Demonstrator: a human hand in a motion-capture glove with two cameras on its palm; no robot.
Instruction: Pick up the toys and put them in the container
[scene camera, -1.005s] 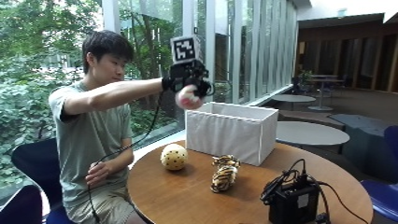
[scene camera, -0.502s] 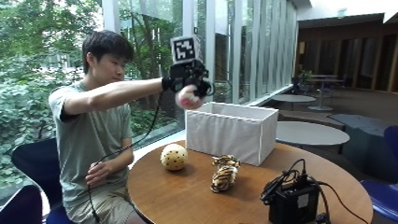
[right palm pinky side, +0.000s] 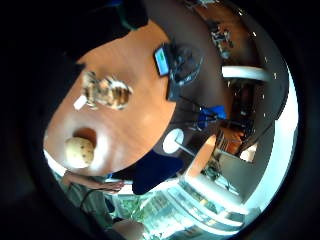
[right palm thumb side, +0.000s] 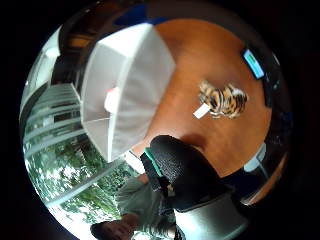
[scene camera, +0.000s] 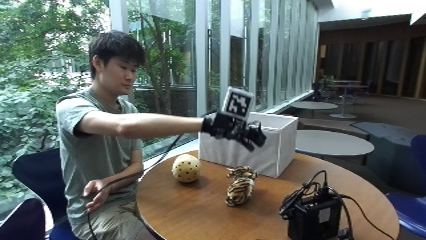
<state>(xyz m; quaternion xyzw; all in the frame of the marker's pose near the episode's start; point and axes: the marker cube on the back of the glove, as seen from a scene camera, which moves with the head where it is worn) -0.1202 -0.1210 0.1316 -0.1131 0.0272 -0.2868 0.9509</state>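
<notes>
On the round wooden desk (scene camera: 200, 210), nearest the camera, sits a black device (scene camera: 313, 217); behind it lie a striped tiger toy (scene camera: 239, 186) and a spotted yellow ball (scene camera: 186, 168). Farther back, the gloved right hand (scene camera: 234, 131) hangs before the white container (scene camera: 276, 150), fingers relaxed, gripping nothing

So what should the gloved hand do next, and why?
Probably drop toward the striped tiger plush toy lying on the round wooden table, the nearer toy. The black-gloved right hand hangs in front of the white fabric box holding nothing, and the yellow dotted ball also waits on the table.
</notes>
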